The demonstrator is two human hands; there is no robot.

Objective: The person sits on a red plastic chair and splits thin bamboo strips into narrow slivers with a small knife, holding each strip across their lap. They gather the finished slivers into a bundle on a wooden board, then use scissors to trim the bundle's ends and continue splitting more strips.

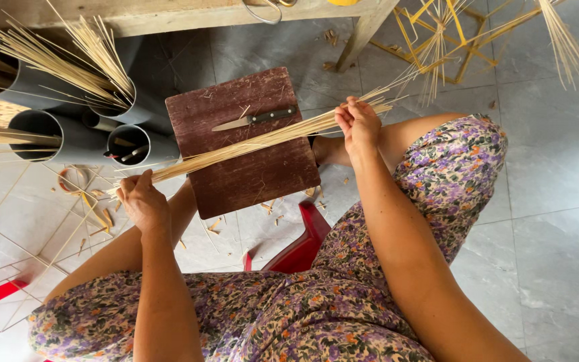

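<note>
A long bundle of thin pale bamboo sticks stretches slantwise over a dark brown wooden board. My left hand grips the bundle's lower left end. My right hand is closed around it near the upper right, where the sticks fan out. A small knife with a black handle lies on the board just above the bundle. I sit on a red stool with my knees apart, in a flowered garment.
Grey plastic tubes holding more sticks stand at the left. A wooden table leg and a yellow stick frame are at the top right. Thin stick frames and wood scraps lie on the tiled floor at the left.
</note>
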